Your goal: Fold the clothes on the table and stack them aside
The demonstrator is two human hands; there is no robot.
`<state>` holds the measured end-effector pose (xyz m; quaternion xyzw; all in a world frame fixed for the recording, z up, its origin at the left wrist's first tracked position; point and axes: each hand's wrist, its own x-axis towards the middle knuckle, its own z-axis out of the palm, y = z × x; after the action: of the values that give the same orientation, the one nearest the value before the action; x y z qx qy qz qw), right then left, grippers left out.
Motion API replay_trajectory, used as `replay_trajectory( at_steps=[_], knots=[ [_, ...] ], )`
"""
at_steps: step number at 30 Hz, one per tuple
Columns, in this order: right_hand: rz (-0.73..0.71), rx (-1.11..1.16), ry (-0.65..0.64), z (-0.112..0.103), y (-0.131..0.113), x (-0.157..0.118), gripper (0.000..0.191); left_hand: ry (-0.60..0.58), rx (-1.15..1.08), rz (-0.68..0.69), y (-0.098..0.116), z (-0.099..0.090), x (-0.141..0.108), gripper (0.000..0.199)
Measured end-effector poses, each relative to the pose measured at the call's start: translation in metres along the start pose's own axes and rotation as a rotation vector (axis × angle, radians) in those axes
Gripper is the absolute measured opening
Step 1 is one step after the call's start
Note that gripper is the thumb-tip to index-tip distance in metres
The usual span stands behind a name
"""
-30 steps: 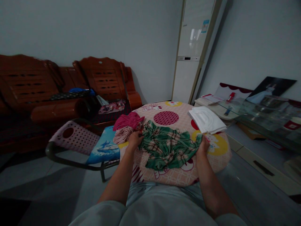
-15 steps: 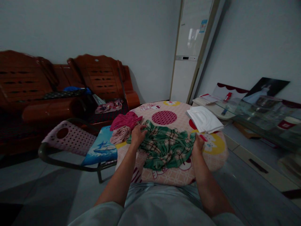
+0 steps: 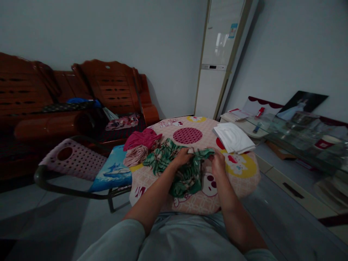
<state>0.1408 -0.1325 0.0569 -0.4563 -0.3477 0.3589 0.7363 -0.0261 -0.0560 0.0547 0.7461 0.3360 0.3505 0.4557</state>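
A crumpled green plaid garment (image 3: 187,181) lies across the near half of the round table, part of its edge stretched between my hands. My left hand (image 3: 184,156) is closed on the cloth around its middle, where a small pale patch shows by the fingers. At the garment's right end, my right hand (image 3: 217,162) pinches the edge. Left of the garment sit a bright pink cloth (image 3: 141,139) and a pale pink cloth (image 3: 136,155), both bunched up. White folded cloth (image 3: 234,137) lies at the table's right side.
A patterned cloth (image 3: 210,203) covers the table. At left stands a chair with a blue picture seat (image 3: 115,168), beyond it a wooden sofa (image 3: 114,87). To the right is a glass shelf (image 3: 296,139) with a paper cup (image 3: 326,143). A white cabinet-like unit (image 3: 210,87) stands behind.
My left hand has moved right along the garment and gripped it. My right hand has come inward and slightly up. The garment's right part is now gathered and lifted between them.
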Motion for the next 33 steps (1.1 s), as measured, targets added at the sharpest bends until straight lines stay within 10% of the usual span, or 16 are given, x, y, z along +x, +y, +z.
replay_trajectory(
  at_steps=[5, 10, 23, 28, 33],
  knots=[
    [0.249, -0.089, -0.272, -0.003, 0.010, -0.017, 0.046, 0.417, -0.245, -0.185, -0.006, -0.023, 0.000, 0.010],
    [0.203, -0.350, -0.564, 0.012, 0.025, -0.038, 0.036, 0.546, -0.496, -0.281, -0.009, -0.022, -0.007, 0.019],
    [0.197, 0.007, -0.022, -0.013, 0.016, -0.018, 0.027, 0.676, -0.669, -0.463, -0.005, -0.048, -0.026, 0.027],
    [0.217, -0.136, -0.169, -0.004, 0.020, -0.027, 0.042, 0.745, -0.644, -0.369, 0.004, -0.046, -0.023, 0.024],
    [0.015, -0.882, -0.435, 0.022, 0.030, -0.057, 0.044, 0.744, -0.587, -0.200, 0.018, -0.049, -0.016, 0.026]
  ],
)
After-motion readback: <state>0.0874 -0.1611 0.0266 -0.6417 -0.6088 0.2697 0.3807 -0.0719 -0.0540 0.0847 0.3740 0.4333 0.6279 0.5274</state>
